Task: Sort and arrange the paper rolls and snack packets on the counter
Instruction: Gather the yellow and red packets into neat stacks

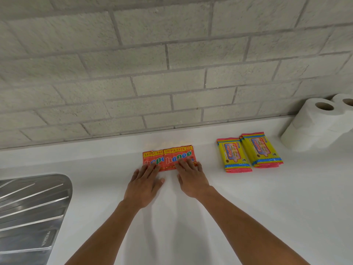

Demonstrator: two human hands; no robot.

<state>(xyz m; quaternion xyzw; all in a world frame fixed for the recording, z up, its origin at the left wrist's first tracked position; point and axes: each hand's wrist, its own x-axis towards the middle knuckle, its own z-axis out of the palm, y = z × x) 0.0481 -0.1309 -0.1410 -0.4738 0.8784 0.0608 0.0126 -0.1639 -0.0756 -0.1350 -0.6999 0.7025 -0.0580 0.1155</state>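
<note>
A: What is seen nearest?

B: Two bare forearms are stretched over the white counter (248, 197). The left hand (146, 183) and the right hand (191, 177) are laid flat, fingers straight and spread; nothing is gripped.

A: Where are the packets relative to them?

B: The near edges of two red packets (172, 154), set side by side and overlapping, are pressed under the fingertips of both hands. To the right, apart from the hands, two piles of yellow packets (248, 153) are laid side by side, touching.

A: And the rolls?

B: Farther right, by the wall, white paper rolls (315, 123) are stood upright, stacked; the rightmost are cut off by the frame.

A: The surroundings?

B: A ridged steel drainboard (32, 207) is set into the counter at near left. A grey brick wall (152, 64) is seen behind.
</note>
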